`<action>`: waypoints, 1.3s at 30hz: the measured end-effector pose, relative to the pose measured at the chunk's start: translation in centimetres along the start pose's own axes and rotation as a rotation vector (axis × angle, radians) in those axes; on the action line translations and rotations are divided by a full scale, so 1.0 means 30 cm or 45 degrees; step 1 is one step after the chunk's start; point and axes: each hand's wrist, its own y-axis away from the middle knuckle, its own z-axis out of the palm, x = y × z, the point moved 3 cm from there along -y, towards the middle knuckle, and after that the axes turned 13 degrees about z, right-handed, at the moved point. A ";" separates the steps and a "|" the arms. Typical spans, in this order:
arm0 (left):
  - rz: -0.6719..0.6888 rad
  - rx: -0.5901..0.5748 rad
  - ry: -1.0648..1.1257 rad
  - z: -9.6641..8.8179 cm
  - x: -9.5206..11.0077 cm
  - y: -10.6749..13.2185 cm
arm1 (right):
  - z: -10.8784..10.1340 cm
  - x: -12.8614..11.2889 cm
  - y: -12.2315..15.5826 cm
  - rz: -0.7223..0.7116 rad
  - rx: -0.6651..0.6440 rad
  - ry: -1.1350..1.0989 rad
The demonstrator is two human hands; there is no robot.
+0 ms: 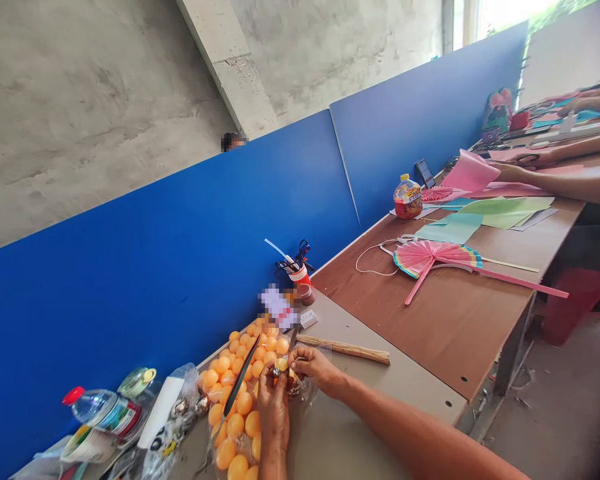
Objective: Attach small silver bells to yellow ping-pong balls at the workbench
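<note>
My left hand grips a small orange ball partly covered with shiny silvery pieces. Right beside it, my right hand has its thumb and fingers pinched together; anything between them is too small to make out. Under and left of my hands lies a clear bag of plain orange balls. A long dark tool with a thin blade-like shape rests across those balls. Another shiny decorated ball shows partly behind my fingers.
A wooden stick lies beyond my right hand, near a red-and-white cup of tools. Bottle and silvery balls sit left. A pink paper fan lies right. Other people's hands work with paper. A blue partition borders the table.
</note>
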 end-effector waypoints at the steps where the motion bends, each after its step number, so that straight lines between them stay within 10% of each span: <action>1: 0.002 -0.005 -0.013 -0.002 -0.004 -0.001 | 0.001 0.003 -0.002 0.000 0.000 0.022; 39: 0.296 -0.083 -0.650 -0.043 -0.028 -0.021 | -0.020 0.052 -0.022 0.193 -0.012 0.129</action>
